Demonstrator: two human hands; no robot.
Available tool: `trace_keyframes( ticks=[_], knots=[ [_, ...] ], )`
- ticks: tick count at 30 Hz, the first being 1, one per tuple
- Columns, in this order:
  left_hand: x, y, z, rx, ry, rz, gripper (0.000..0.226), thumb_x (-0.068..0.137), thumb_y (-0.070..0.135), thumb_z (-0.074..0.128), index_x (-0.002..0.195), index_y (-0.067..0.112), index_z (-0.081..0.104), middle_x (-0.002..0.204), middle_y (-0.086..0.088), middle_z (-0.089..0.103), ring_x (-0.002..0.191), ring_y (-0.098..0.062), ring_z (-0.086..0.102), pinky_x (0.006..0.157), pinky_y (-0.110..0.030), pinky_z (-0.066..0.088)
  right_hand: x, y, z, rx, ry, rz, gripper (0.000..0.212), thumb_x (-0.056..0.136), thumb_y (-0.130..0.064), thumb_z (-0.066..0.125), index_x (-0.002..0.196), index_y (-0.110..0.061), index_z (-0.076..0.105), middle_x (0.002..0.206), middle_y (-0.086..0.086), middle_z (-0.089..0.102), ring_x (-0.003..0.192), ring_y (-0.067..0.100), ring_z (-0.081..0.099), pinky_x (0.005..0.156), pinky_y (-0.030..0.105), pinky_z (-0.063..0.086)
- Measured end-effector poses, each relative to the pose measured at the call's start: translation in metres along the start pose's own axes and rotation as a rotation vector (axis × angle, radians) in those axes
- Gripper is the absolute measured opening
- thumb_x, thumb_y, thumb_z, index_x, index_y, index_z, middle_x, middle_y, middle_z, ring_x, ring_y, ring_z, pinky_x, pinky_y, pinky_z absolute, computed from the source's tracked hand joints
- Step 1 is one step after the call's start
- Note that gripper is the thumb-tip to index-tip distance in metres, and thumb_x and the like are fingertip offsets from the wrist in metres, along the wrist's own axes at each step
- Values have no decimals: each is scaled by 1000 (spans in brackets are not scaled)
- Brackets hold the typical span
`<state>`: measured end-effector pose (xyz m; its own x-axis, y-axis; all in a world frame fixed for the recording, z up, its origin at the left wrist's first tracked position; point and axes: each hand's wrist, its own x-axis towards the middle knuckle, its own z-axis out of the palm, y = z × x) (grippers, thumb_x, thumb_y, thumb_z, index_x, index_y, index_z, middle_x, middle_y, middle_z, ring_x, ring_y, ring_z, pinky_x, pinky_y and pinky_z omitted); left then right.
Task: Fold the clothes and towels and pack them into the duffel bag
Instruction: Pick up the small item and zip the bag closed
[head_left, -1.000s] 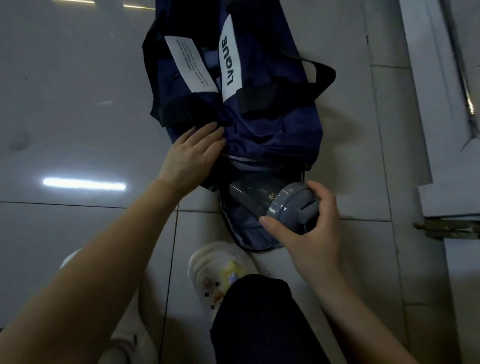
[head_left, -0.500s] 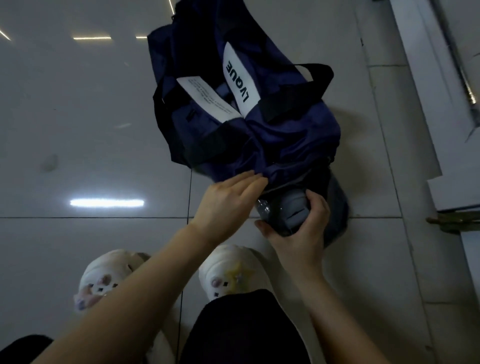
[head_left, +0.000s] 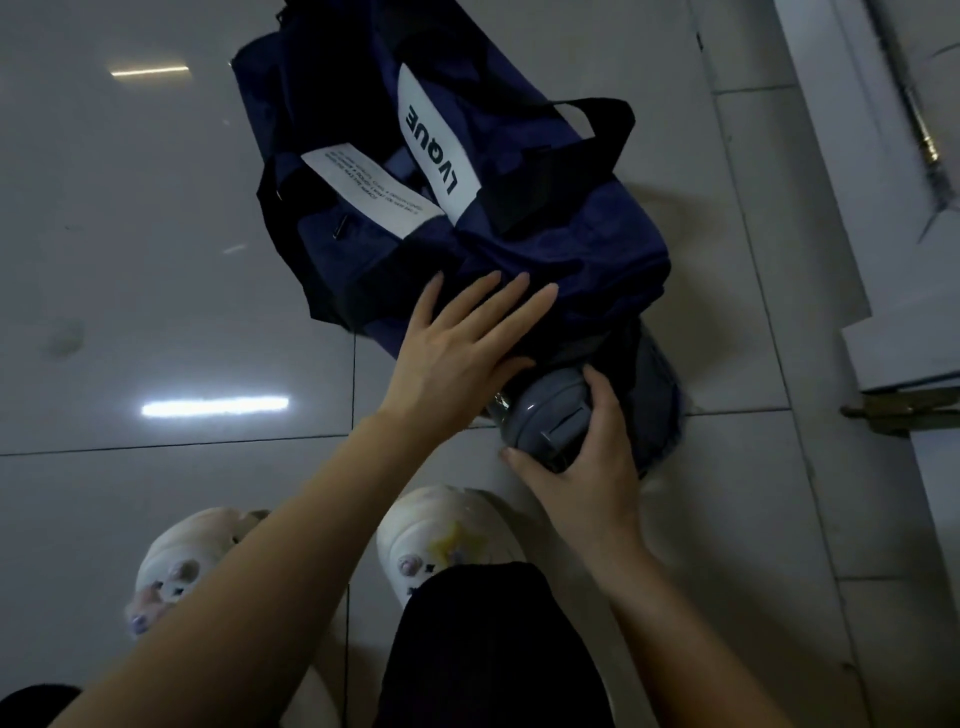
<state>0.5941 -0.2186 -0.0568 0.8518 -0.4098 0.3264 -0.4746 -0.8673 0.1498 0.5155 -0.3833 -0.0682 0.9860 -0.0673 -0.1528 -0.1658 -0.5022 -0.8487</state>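
A navy duffel bag (head_left: 566, 228) with black handles and a white "LVQUE" label lies on the tiled floor. My left hand (head_left: 457, 348) rests flat on the bag's near end with its fingers straight. A grey-lidded bottle (head_left: 550, 413) pokes out of the pocket at the bag's near end; only its lid and a bit of clear body show. My right hand (head_left: 587, 467) grips the lid from below, with thumb and fingers curled round it. No clothes or towels are visible.
My two white clogs (head_left: 457, 545) stand just in front of the bag, with my dark-clad knee (head_left: 493, 649) over them. A white door frame and metal hinge (head_left: 904, 410) run along the right. Glossy grey tiles (head_left: 156, 312) spread to the left.
The bottle has gone deeper into the end pocket, so that mostly its lid shows. My left hand slid to the right onto the bag's near end, fingers spread flat.
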Motion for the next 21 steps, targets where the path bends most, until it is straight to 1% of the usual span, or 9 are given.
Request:
trace_keyframes(
  ticks=[2, 5, 7, 10, 12, 14, 17, 19, 21],
  knots=[
    [4, -1, 1, -45, 8, -7, 49, 94, 41, 48, 140, 29, 39, 137, 2, 55, 131, -23, 47, 108, -57, 29, 2, 0, -1, -3, -3, -5, 105, 63, -39, 87, 147, -24, 26, 135, -22, 30, 124, -9, 27, 98, 10, 28],
    [7, 2, 3, -73, 56, -38, 35, 92, 33, 50, 119, 18, 65, 117, 1, 69, 121, -26, 57, 99, -61, 40, 2, 0, -1, 7, 2, -18, 104, 64, -39, 86, 147, -24, 26, 134, -22, 30, 123, -10, 27, 92, -4, 23],
    [5, 3, 6, -70, 56, -45, 31, 92, 28, 50, 109, 13, 70, 109, -1, 72, 117, -27, 60, 95, -63, 43, 2, 1, 0, 21, 14, -26, 103, 64, -39, 86, 147, -23, 27, 135, -21, 31, 123, -11, 27, 91, -6, 23],
    [2, 4, 1, -122, 69, -72, 29, 92, 23, 49, 101, 6, 71, 100, -10, 73, 108, -31, 65, 87, -65, 48, 0, 2, 1, 22, 39, -63, 100, 66, -39, 85, 147, -21, 28, 140, -14, 35, 128, -5, 30, 98, 0, 26],
    [3, 10, -8, -214, 108, -115, 29, 91, 21, 50, 97, 3, 72, 97, -14, 73, 102, -32, 67, 81, -62, 52, -2, -1, 6, 2, 80, -98, 98, 68, -40, 83, 147, -20, 28, 147, -2, 35, 135, 7, 33, 104, 13, 31],
    [0, 20, -18, -272, 142, -91, 29, 93, 20, 50, 98, 2, 72, 98, -14, 73, 102, -30, 67, 80, -56, 55, 1, -6, 14, 3, 137, -115, 96, 72, -45, 79, 147, -17, 27, 149, 6, 34, 137, 17, 35, 105, 25, 37],
    [-8, 31, -29, -251, 186, 2, 19, 93, 9, 56, 102, 0, 71, 104, -11, 72, 108, -31, 65, 80, -52, 56, 13, -7, 33, 76, 156, -73, 98, 74, -53, 73, 149, -14, 24, 149, 6, 36, 136, 20, 39, 103, 40, 46],
    [-6, 29, -34, -218, 212, 50, 18, 92, 4, 57, 103, -2, 70, 105, -13, 72, 108, -32, 65, 79, -51, 57, 24, -6, 39, 160, 91, 48, 112, 65, -66, 72, 152, -25, 14, 151, -1, 35, 134, 10, 41, 100, 36, 48],
    [-5, 28, -36, -203, 200, 73, 19, 90, 1, 60, 107, -2, 69, 105, -14, 71, 106, -32, 65, 78, -51, 57, 28, -2, 37, 180, 50, 130, 122, 58, -73, 69, 153, -24, 11, 148, -2, 40, 130, 6, 44, 98, 23, 46]
  ],
)
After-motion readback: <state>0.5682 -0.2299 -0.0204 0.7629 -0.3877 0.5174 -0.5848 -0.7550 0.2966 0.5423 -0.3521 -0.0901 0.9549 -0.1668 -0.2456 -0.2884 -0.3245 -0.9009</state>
